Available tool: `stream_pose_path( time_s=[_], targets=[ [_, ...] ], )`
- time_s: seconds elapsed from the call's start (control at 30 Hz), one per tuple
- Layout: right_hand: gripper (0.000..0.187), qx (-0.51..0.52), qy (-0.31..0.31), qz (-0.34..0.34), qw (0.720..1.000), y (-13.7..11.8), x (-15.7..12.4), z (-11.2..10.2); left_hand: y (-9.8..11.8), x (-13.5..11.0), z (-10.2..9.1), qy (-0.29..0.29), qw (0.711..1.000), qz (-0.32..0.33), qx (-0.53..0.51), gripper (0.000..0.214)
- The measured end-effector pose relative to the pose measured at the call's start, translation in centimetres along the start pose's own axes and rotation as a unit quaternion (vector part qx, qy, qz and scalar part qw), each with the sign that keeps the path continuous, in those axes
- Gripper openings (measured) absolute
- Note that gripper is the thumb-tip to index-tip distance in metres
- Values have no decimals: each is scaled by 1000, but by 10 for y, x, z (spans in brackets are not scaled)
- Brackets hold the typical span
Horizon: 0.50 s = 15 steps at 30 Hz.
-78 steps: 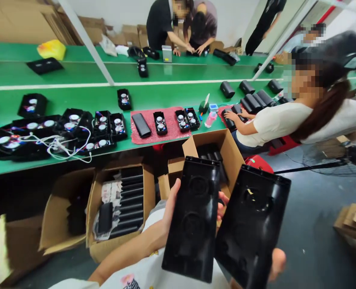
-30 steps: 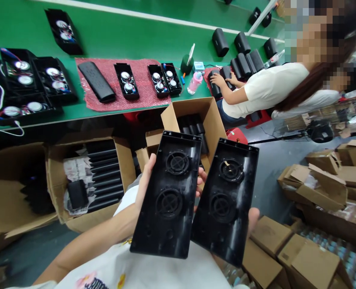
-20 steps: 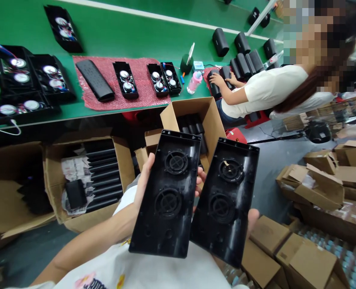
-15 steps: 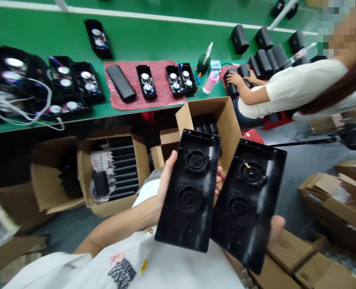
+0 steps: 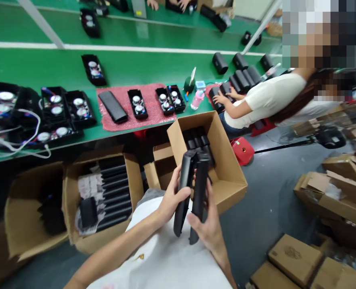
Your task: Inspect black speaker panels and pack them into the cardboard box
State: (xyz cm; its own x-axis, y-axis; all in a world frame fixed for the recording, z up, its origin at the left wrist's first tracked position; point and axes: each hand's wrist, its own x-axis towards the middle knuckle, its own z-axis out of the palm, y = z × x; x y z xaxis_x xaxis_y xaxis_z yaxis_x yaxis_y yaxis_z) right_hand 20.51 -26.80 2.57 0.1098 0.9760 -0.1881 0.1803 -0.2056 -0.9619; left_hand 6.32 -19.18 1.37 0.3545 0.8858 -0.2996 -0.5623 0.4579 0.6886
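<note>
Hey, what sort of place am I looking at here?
Most likely a speaker assembly workshop. A long green bench carries open black housings fitted with drivers, cartons of black shells stand on the floor, and a co-worker sits at the bench beside black speakers.

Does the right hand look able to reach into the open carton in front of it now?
Probably yes: the open carton stands just beyond the right hand, nothing between. But that hand grips a black shell.
</note>
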Motion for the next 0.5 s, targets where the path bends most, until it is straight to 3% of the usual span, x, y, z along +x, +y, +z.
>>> stream_pose_path(
  time_s=[0.2,0.5],
  targets=[
    [101,-104,30,-15,994,15,14,13,-23,15,-13,36,996,-16,84,100],
    [98,-108,36,0,994,16,21,-11,-30,31,3,35,994,-70,75,90]
  ],
)
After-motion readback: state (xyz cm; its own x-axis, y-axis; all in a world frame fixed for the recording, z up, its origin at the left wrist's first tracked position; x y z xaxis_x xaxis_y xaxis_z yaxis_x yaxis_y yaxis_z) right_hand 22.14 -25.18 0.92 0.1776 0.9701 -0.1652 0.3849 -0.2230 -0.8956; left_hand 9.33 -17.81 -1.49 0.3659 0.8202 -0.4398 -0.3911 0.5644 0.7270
